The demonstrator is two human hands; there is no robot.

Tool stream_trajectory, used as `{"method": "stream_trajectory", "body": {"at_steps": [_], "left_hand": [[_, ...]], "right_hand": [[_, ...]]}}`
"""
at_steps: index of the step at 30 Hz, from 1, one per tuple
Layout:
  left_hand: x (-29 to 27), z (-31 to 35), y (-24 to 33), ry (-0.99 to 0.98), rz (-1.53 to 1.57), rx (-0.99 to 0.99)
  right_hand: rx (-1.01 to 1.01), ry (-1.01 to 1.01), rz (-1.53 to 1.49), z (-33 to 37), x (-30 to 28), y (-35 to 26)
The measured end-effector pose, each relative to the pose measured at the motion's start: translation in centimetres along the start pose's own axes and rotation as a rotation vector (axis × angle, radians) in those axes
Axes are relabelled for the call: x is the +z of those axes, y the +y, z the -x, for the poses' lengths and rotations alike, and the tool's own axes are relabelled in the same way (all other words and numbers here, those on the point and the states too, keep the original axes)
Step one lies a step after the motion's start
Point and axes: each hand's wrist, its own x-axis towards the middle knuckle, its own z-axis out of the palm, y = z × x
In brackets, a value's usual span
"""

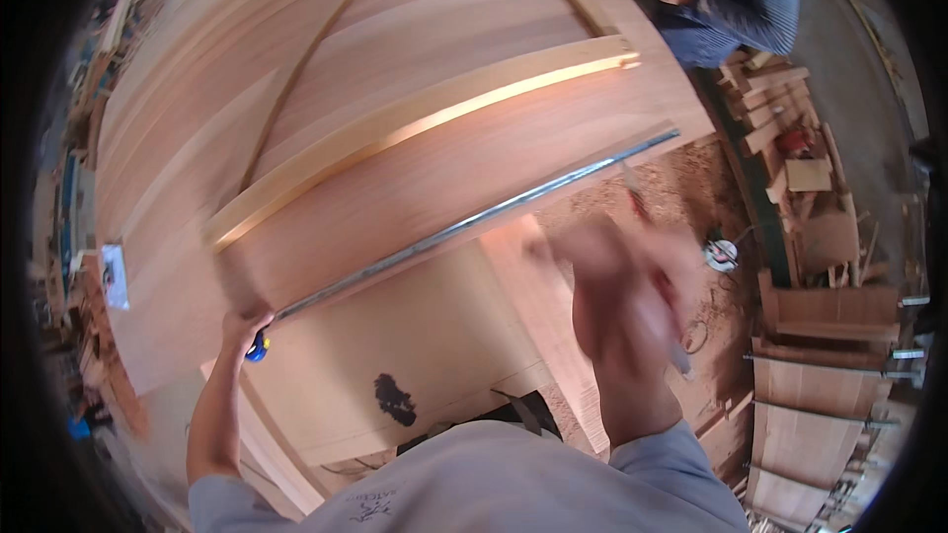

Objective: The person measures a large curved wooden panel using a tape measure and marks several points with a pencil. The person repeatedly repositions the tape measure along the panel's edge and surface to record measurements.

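A wide wooden panel point(346, 242) lies in front of me. A long silver-grey strip point(474, 221) runs along its near edge. My left hand point(245, 328) is closed at the strip's left end, round a blue-and-yellow tape measure point(258, 346) that is mostly hidden below the fingers. My right hand point(622, 281), smeared by motion, is right of centre, over the near edge of the work. A thin thing with red parts point(668, 288) shows along it, too blurred to name, and its fingers are closed round it.
A pale wooden batten point(415, 128) lies across the panel. Another person point(736, 0) stands at the far right, one hand near the panel's corner. Wood offcuts point(780, 104) and stacked boards point(805, 434) lie at the right. Sawdust and a round white thing point(721, 255) lie below.
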Motion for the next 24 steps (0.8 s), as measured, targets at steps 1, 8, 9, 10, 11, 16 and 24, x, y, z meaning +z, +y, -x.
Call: {"method": "stream_trajectory", "body": {"at_steps": [1,8,9,10,11,16,24], "left_hand": [[0.0,0.5,0.3,-0.004,0.067,0.040],[0.9,-1.0,0.6,0.001,0.031,-0.012],[1.0,-0.8,1.2,0.013,0.025,-0.017],[0.9,-0.2,1.8,0.024,0.020,-0.025],[0.9,0.0,2.3,0.032,0.014,-0.030],[0.4,0.3,1.4,0.039,-0.013,-0.084],[0.1,-1.3,-0.9,0.010,-0.082,-0.067]], "right_hand": [[0.144,0.125,0.207,0.0,-3.1,1.7],[0.459,0.540,1.479,1.2,-31.2,11.2],[0.479,0.555,1.521,0.5,-33.1,11.8],[0.501,0.568,1.564,-0.3,-34.6,12.3],[0.522,0.583,1.609,-1.0,-36.1,12.6],[0.704,0.593,1.792,-4.3,-38.1,15.1],[0.740,0.579,1.742,-5.5,-38.2,14.3]]}}
